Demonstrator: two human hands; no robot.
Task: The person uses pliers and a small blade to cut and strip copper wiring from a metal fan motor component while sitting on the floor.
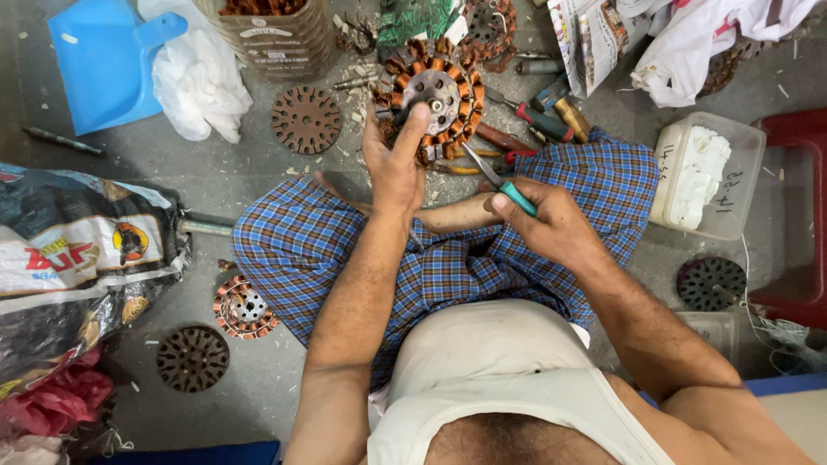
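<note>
I sit cross-legged on the floor in a blue checked cloth. My left hand (394,164) grips the near edge of a round motor stator (435,93) wound with copper coils, thumb pressed near its metal hub. My right hand (547,224) is closed around a green-handled cutting tool (498,181), whose metal tip points up-left toward the stator's lower right rim. The tip is close to the coils; whether it touches them is unclear.
A bare rusty stator core (306,119) lies left of the work, and another wound stator (245,307) and dark cores (192,358) (711,282) lie around. Blue dustpan (103,60), white plastic bag (202,82), hand tools (543,116), white tub (706,172), red stool (801,215).
</note>
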